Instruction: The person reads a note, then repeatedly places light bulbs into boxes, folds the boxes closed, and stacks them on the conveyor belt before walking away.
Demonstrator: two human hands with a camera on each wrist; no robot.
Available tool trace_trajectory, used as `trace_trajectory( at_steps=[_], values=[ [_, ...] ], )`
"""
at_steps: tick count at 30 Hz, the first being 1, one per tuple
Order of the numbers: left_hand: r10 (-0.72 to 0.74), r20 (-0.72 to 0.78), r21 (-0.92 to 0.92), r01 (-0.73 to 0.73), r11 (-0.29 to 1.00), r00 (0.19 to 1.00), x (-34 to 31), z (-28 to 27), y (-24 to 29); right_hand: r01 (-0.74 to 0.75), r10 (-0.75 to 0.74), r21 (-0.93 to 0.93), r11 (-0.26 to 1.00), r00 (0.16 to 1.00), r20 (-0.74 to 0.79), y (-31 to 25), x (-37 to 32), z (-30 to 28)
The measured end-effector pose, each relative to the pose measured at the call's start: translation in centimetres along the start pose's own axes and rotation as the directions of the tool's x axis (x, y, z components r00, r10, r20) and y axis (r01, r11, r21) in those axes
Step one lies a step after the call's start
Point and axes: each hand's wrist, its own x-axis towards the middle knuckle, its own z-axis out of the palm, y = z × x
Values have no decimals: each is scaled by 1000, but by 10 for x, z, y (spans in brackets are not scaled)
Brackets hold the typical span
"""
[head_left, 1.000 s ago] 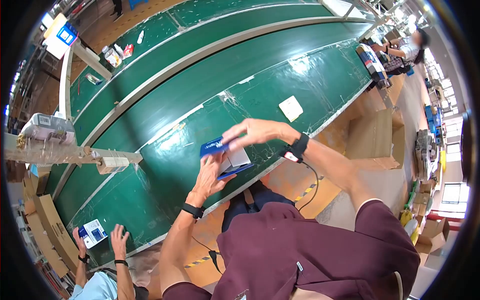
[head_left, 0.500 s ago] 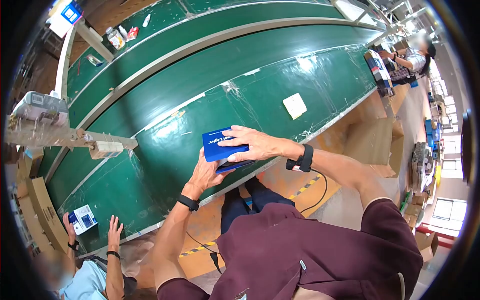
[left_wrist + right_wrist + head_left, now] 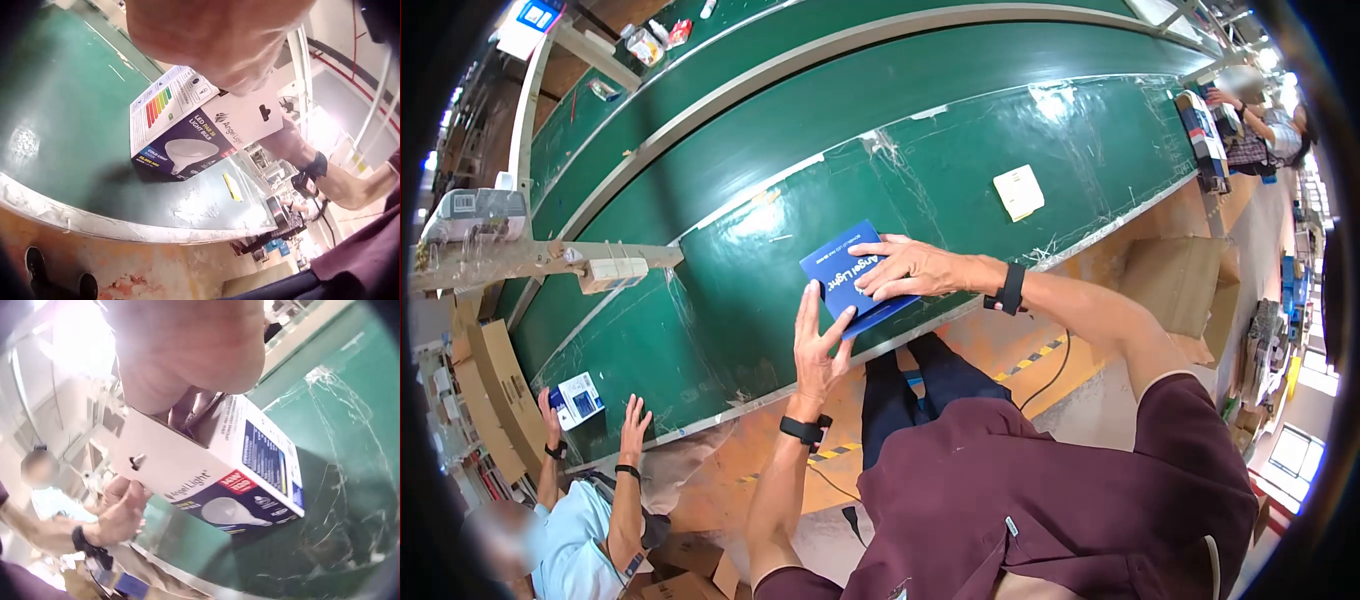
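A blue-and-white light bulb box (image 3: 840,265) marked "Angel Light" stands on the green bench, seen from above in the head view. Its side panel with a bulb picture (image 3: 187,150) and a hang-tab flap (image 3: 259,115) shows in the left wrist view. My left hand (image 3: 815,355) holds the box's near left corner between fingers and thumb. My right hand (image 3: 925,268) lies over its top, fingers spread across the blue panel. In the right wrist view, right-hand fingers reach a gap along the top edge (image 3: 200,440), their tips partly hidden.
A pale paper pad (image 3: 1019,192) lies on the bench (image 3: 960,160) to the right. At left, another person's hands (image 3: 633,428) are beside a similar box (image 3: 578,400). A post with a crossbar (image 3: 550,258) projects over the bench. An open carton (image 3: 1175,285) stands right of the bench.
The box, earlier tilted with its white inside showing, now has its blue printed panel facing up. My right hand has settled on top; my left hand has shifted to the near left corner.
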Motion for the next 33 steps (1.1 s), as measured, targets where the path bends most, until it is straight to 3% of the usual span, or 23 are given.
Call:
trace_trajectory(
  at_steps=[2, 3, 6, 7, 9, 12, 14, 15, 16, 18, 19, 20, 22, 23, 25, 26, 27, 30, 33],
  values=[
    [4, 46, 18, -5, 1000, 999, 6, -1, -5, -20, 23, 127, 992, 1000, -15, -6, -2, -6],
    [-24, 59, -14, 25, 1000, 998, 4, 0, -6, 4, -8, 75, 997, 999, 52, -2, -7, -13],
    [-20, 48, -19, 21, 1000, 999, 3, 2, -2, 153, -129, -393, 907, 988, 88, 7, -42, -25],
    [-21, 52, 14, 21, 1000, 998, 3, 4, -2, 158, -120, -468, 870, 987, 110, 6, -47, -16],
    [-12, 63, 86, 7, 996, 998, 8, 3, -2, 134, -137, -352, 926, 990, 16, 15, -48, 0],
    [-83, 80, -19, 85, 996, 993, 14, -5, 5, 69, -90, -158, 985, 988, -127, 17, -40, 9],
    [-262, -9, -284, 248, 926, 965, 17, 4, 16, 15, -16, -6, 1000, 939, -344, 1, -33, 22],
    [-386, -41, -408, 337, 849, 922, 17, 14, 25, -138, 188, 145, 980, 884, -428, -10, -31, 31],
    [-510, -52, -526, 411, 745, 859, 17, 24, 33, -192, 344, 326, 926, 785, -516, -10, -23, 43],
    [-771, -78, -775, 448, 446, 632, 25, 45, 37, -260, 570, 534, 805, 591, -571, -12, -3, 62],
    [-786, -96, -755, 470, 457, 611, 31, 44, 46, -233, 635, 632, 739, 555, -538, -6, 2, 71],
    [-793, -121, -734, 484, 476, 597, 40, 39, 53, -257, 613, 586, 769, 558, -560, 2, 2, 77],
    [-755, 4, -725, 522, 449, 655, 34, 35, 40, -296, 555, 480, 826, 573, -603, 10, 0, 84],
    [-727, 51, -721, 528, 448, 685, 38, 32, 34, -380, 580, 448, 809, 636, -508, 13, 1, 75],
    [-648, -204, -266, 596, 758, 734, 49, 34, 30, -427, 689, 613, 665, 667, -283, 6, 8, 48],
    [-567, -297, 6, 595, 803, 768, 63, 29, 42, -420, 703, 709, 567, 695, -151, -5, 14, 32],
    [-434, -365, 101, 499, 861, 823, 83, 28, 46, -547, 727, 514, 661, 638, -255, 3, 20, 43],
    [-361, -303, 466, 468, 751, 882, 126, 49, 36, -454, 720, 655, 604, 663, -204, 19, 25, 58],
    [-475, -252, 456, 537, 710, 843, 129, 57, 29, -538, 759, 606, 586, 627, -177, 20, 23, 54]
  ],
)
